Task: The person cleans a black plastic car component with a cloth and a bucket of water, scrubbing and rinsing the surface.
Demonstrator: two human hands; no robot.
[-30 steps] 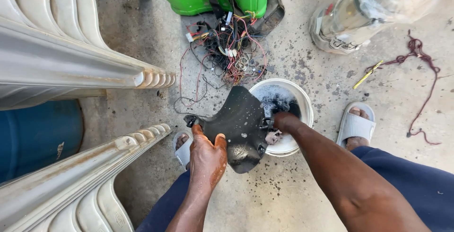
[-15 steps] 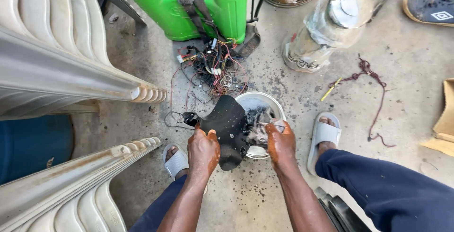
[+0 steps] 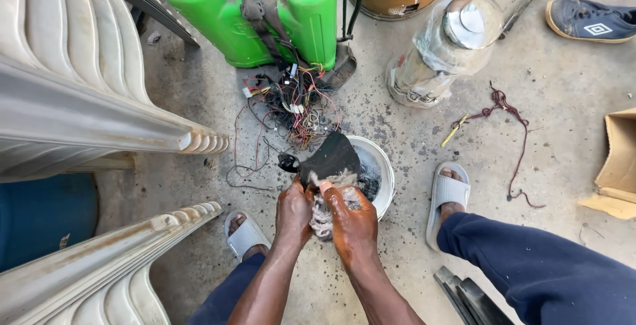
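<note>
My left hand point(image 3: 293, 212) grips the lower edge of a black curved plastic part point(image 3: 329, 157), held tilted over a white bucket point(image 3: 383, 169) on the concrete floor. My right hand point(image 3: 352, 222) is closed on a wad of grey, wet rag point(image 3: 322, 209) and presses it against the black part. Both hands are wet and oily. Dark liquid shows inside the bucket. The two hands are close together, just in front of the bucket's near rim.
A tangle of coloured wires point(image 3: 291, 109) lies behind the bucket, by a green sprayer tank point(image 3: 265, 10). Stacked plastic chairs point(image 3: 79, 119) stand left, above a blue drum point(image 3: 40, 219). A wrapped jar point(image 3: 450, 47), red cord point(image 3: 513, 129), cardboard box point(image 3: 619, 166) and blue shoe point(image 3: 589, 20) lie right.
My right hand came out of the bucket with the rag and moved to the black part. The part swung up on edge. The view drew back from the floor.
</note>
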